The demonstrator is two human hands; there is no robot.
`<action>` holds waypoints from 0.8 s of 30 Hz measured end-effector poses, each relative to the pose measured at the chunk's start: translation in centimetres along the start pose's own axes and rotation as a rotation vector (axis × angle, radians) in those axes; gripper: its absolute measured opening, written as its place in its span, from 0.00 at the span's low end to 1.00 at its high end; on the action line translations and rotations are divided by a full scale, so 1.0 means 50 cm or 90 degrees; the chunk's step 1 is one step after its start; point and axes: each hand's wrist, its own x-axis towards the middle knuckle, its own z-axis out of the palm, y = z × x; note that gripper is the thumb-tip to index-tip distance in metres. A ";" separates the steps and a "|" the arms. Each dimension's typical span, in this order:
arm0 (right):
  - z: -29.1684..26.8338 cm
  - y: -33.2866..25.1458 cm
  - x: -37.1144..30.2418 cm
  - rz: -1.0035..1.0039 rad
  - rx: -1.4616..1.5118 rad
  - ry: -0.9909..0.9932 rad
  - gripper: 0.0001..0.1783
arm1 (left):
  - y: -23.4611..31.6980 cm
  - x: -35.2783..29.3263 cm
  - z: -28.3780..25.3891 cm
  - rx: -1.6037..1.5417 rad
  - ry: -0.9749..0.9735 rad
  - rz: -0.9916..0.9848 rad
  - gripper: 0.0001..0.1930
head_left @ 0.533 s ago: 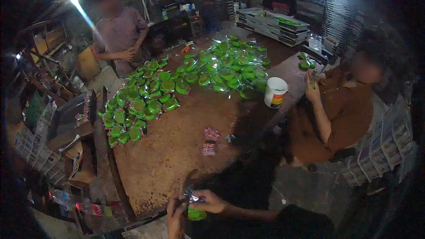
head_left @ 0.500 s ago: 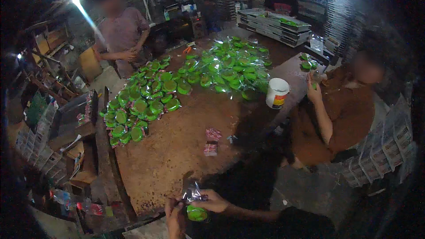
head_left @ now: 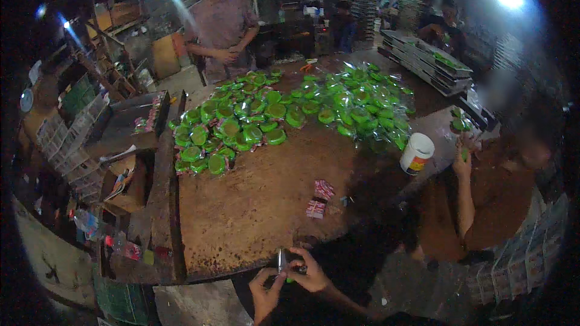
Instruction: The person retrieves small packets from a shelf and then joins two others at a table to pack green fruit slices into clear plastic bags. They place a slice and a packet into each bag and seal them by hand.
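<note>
My left hand (head_left: pixel 264 293) and my right hand (head_left: pixel 310 270) meet at the near edge of the brown table (head_left: pixel 254 205). Together they pinch a small clear packet (head_left: pixel 284 264) with a green disc inside, held edge-on so little of it shows. A large heap of the same green packets (head_left: pixel 284 115) covers the far half of the table. Two small red-and-white wrappers (head_left: pixel 319 199) lie on the bare wood in front of my hands.
A white bucket (head_left: pixel 417 153) stands at the table's right edge. A seated person in brown (head_left: pixel 495 193) at the right holds a green piece. Another person (head_left: pixel 220 27) stands at the far side. Cluttered shelves and boxes (head_left: pixel 78 139) line the left; stacked trays (head_left: pixel 426 60) sit back right.
The packet in my hands has turned from flat, showing its green disc, to edge-on. The view has swung slightly. The people around the table have kept their places.
</note>
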 end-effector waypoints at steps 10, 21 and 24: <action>-0.024 0.022 0.000 -0.028 -0.315 -0.136 0.11 | -0.001 0.021 -0.021 0.091 -0.020 0.077 0.13; -0.008 0.050 0.004 0.072 -0.121 -0.024 0.11 | -0.056 0.023 -0.021 -0.077 0.001 -0.086 0.07; 0.000 0.079 0.013 -0.040 -0.125 0.031 0.12 | -0.050 0.026 -0.012 -0.040 -0.034 0.011 0.07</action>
